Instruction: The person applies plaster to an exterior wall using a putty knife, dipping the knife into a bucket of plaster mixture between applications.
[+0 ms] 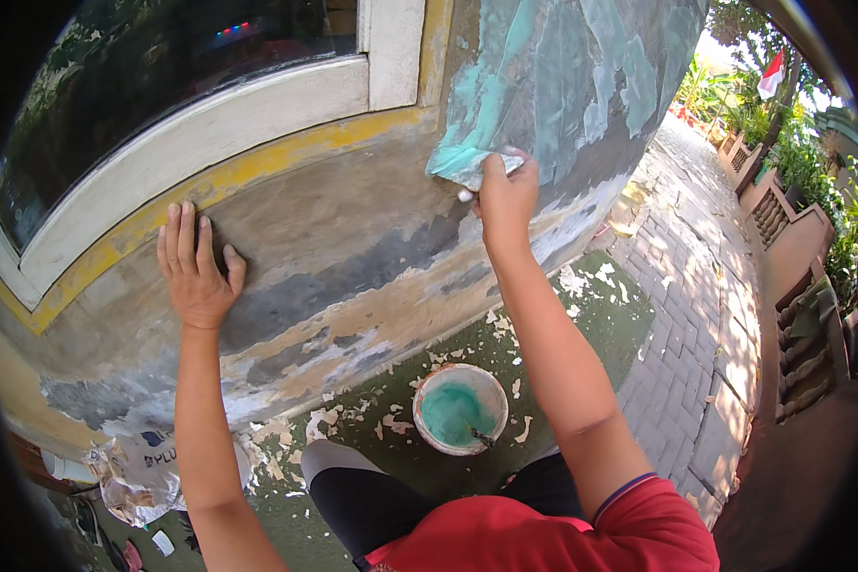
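Note:
My right hand is closed around a flat putty scraper, its blade coated in turquoise putty. The blade is against the bare grey wall, at the lower end of a wet turquoise smear by the window's corner. My left hand lies flat on the wall, fingers spread, fingertips on the yellow border under the window frame; it holds nothing. Below, between my legs and the wall, stands a white bucket with turquoise putty inside and a dark stick-like handle leaning at its rim.
Peeled paint flakes litter the green floor along the wall's foot. A crumpled plastic sack lies at lower left beside small loose items. A paved path runs along the right, bordered by a low baluster wall.

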Tool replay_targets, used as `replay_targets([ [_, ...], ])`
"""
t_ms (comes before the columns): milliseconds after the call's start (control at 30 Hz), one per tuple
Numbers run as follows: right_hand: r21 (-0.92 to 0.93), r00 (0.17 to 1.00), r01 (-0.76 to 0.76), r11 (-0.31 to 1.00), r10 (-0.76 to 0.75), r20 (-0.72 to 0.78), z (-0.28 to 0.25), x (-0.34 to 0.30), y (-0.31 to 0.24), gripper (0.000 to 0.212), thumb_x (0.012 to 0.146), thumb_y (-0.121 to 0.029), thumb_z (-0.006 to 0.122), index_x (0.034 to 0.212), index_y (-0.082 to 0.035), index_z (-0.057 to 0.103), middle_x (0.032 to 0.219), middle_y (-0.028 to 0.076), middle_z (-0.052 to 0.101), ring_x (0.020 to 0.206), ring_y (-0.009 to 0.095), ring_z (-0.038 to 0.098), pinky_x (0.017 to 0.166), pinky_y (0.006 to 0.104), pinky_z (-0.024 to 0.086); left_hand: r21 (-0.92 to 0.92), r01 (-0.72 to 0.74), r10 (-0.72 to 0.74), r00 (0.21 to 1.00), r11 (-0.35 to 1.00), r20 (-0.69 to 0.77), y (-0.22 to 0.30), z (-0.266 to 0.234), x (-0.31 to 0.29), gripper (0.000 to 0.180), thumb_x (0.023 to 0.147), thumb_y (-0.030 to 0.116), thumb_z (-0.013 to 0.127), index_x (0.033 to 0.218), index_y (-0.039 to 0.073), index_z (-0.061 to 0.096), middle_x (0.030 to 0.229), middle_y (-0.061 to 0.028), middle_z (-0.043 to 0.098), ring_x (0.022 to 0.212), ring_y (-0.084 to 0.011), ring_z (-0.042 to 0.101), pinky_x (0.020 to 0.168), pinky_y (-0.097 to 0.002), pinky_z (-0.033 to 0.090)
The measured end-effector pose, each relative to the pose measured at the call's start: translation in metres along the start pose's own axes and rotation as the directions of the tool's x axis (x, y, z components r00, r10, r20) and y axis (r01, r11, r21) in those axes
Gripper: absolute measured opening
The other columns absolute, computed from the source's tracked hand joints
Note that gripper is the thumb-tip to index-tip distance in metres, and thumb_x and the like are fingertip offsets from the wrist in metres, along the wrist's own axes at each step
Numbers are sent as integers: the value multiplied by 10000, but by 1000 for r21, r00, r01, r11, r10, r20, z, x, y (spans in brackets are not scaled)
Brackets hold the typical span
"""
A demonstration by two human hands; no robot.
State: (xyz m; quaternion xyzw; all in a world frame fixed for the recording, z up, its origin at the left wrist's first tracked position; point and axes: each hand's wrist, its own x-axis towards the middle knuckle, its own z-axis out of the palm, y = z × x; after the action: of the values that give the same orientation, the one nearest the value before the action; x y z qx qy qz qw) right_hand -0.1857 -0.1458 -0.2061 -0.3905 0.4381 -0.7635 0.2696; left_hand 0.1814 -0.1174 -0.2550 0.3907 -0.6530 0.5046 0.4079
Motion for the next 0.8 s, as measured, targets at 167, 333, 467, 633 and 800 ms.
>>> replay_targets([
  [167, -25, 995, 32, 999, -30, 99, 34, 39, -40, 297, 857, -127, 588, 1070, 34, 457, 742, 119, 604, 546, 183, 636, 397, 275, 406, -32, 13, -13, 1000, 999, -4, 1, 1, 0, 528, 831, 137, 589, 1338, 32, 490, 1456, -173, 471, 1390, -357, 419, 1130, -510, 319],
  [333, -31, 980, 165, 986, -160, 118, 25, 58, -86, 130, 832, -110, 566, 843, 11, 522, 678, 122, 595, 551, 190, 645, 408, 275, 411, -44, 15, -15, 1000, 999, 5, -1, 1, -2, 542, 835, 125, 588, 1356, 35, 466, 1462, -185, 461, 1392, -366, 411, 1133, -515, 308],
  [467, -239, 973, 51, 970, 5, 230, -15, 65, -90, 116, 814, -115, 554, 771, -8, 543, 676, 113, 605, 556, 192, 646, 419, 271, 442, -47, 8, -8, 1000, 999, -3, -2, 0, -2, 523, 837, 125, 586, 1339, 19, 482, 1458, -186, 463, 1390, -369, 413, 1125, -516, 319],
  [633, -359, 960, -124, 925, 204, 192, -19, 48, -37, 143, 837, -122, 554, 812, 19, 569, 693, 119, 606, 583, 194, 656, 440, 276, 492, -39, -5, 5, 1000, 999, 3, -4, -1, -2, 517, 838, 122, 583, 1334, 10, 486, 1455, -187, 465, 1388, -369, 416, 1123, -518, 323],
  [800, -168, 948, -181, 969, 217, 234, 6, 65, -37, 167, 861, -119, 564, 867, 47, 579, 824, 159, 638, 643, 213, 676, 545, 291, 599, -53, 11, -12, 1000, 999, -16, 1, 5, 0, 509, 834, 130, 587, 1324, 17, 504, 1449, -174, 479, 1385, -356, 425, 1130, -505, 321],
])
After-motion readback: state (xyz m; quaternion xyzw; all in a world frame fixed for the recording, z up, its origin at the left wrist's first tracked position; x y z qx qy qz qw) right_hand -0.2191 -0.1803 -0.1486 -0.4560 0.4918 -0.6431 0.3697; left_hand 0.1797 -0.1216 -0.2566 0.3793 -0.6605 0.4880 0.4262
